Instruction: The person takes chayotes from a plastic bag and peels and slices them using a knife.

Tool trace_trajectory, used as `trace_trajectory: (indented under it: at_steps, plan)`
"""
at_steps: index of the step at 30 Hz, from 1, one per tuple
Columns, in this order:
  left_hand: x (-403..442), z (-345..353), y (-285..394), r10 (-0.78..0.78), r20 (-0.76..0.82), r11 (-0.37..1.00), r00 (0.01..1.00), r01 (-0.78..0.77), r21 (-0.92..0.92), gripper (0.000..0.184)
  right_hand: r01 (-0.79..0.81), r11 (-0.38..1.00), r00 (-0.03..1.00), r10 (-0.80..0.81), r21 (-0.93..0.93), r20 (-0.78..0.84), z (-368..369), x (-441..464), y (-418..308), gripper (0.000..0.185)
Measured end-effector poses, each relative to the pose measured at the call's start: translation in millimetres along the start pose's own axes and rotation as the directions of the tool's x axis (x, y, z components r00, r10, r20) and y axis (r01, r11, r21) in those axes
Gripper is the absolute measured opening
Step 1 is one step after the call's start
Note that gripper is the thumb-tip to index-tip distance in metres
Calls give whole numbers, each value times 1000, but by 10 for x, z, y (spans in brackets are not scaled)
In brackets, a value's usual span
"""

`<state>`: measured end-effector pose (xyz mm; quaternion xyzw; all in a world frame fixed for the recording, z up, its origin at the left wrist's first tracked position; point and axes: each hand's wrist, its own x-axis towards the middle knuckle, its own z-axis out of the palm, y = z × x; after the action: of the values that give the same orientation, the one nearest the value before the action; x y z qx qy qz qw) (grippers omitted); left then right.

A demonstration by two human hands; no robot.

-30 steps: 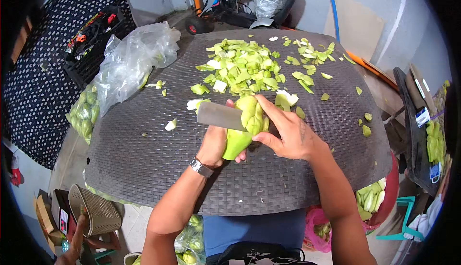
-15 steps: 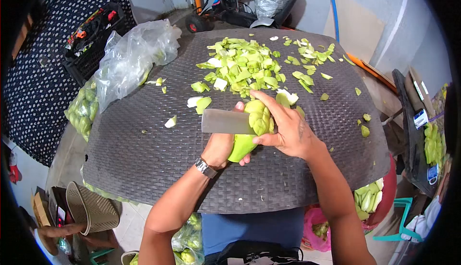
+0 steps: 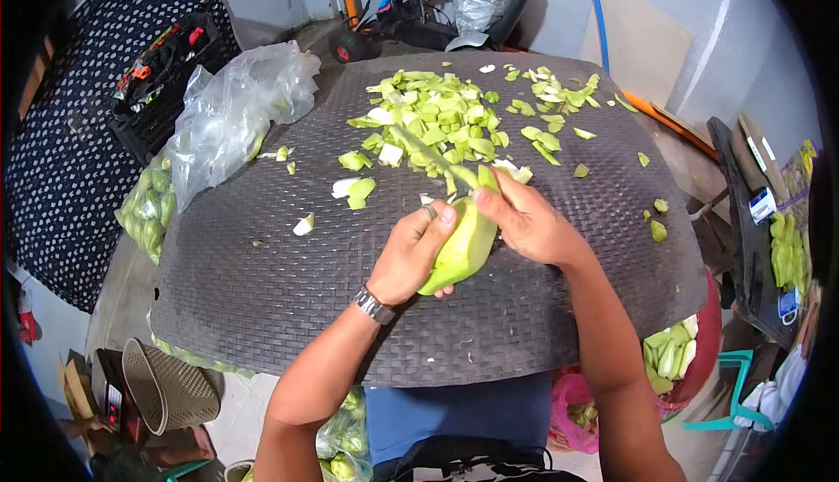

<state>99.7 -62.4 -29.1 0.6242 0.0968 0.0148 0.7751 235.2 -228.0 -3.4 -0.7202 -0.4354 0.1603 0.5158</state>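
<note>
My left hand (image 3: 406,255), with a watch on the wrist, is closed around a pale green chayote (image 3: 465,253) above the table's near half. Much of the chayote's surface is peeled smooth. In my right hand (image 3: 537,227) is a wide-bladed knife (image 3: 426,152), its blade turned nearly edge-on and pointing away to the upper left. The handle is hidden in my fingers. A strip of green peel lies along the blade at the chayote's far end. Just beyond my hands lies a heap of green peelings (image 3: 437,119).
The dark woven table (image 3: 253,298) has more peel pieces (image 3: 564,89) at its far right. A clear plastic bag (image 3: 232,119) lies on its left edge. Cut chayote fills a red tub (image 3: 708,342) at lower right. A pink bag (image 3: 572,403) and a beige basket (image 3: 170,386) stand below.
The knife has swung from lying flat across the chayote to pointing away, nearly edge-on. The chayote's bumpy end no longer shows; a smooth peeled side faces up. My left thumb now lies on it.
</note>
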Motion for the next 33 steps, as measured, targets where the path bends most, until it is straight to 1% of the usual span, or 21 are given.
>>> trace_trajectory:
  at_steps: [1,2,3,6,7,10,12,13,15,16,17,20,23,26,27,29,30,31,33]
  plan:
    - [22,-40,-11,18,23,1000,1000,-17,-18,48,-146,989,989,145,-37,-24,-38,7,-1,49]
    - [24,-71,-7,31,45,999,999,-30,-35,50,-293,954,956,290,-66,-52,-61,5,5,51]
    - [20,-83,68,-41,45,994,998,45,-98,54,-318,942,945,307,-106,-111,-71,13,12,65]
    - [37,-104,38,47,-38,996,998,-49,-68,60,-508,804,860,448,-309,-246,-136,30,-44,78]
    - [116,-155,-22,120,-64,992,991,-117,57,78,-464,808,876,359,-362,-323,-123,9,65,87]
    - [101,-106,-46,324,-114,939,939,-304,162,78,-436,812,882,302,-388,-361,-131,-12,37,87]
    - [112,-159,-58,366,-96,864,926,-299,405,77,-295,881,952,236,-369,-197,-186,-37,-75,90]
    - [112,-174,-50,386,-81,804,919,-292,518,77,-223,910,974,195,-348,-115,-209,-51,-131,91]
    - [59,-126,16,461,-26,694,887,-342,633,72,-36,942,999,48,-332,26,-160,-102,-212,95]
    - [43,-99,42,495,7,631,869,-365,684,70,59,947,995,-30,-315,95,-105,-129,-235,97]
    - [89,-147,-138,427,-94,820,899,-341,459,68,214,906,976,-214,-365,40,2,-139,-176,102]
    - [37,-130,-48,438,-81,733,895,-304,608,69,91,898,995,-69,-431,66,57,-154,-201,97]
    - [15,-155,-37,477,-57,660,877,-315,682,74,84,921,990,-34,-379,136,47,-140,-218,87]
    - [-39,-13,20,527,-23,644,850,-382,663,76,75,959,985,-27,-274,173,7,-89,-197,69]
    - [-25,6,37,685,119,338,718,-459,822,75,106,959,984,-62,-261,169,-6,-84,-175,63]
    - [-47,71,48,622,43,450,782,-402,798,73,174,956,977,-137,-238,162,-25,-63,-99,52]
    - [-72,94,49,586,6,502,810,-368,783,72,174,959,981,-148,-224,125,-27,-51,-50,50]
    - [-101,96,56,589,31,459,808,-366,810,75,177,961,983,-161,-211,89,-30,-32,7,49]
    - [-84,123,42,654,81,401,752,-435,807,77,175,970,985,-173,-169,25,-54,19,118,47]
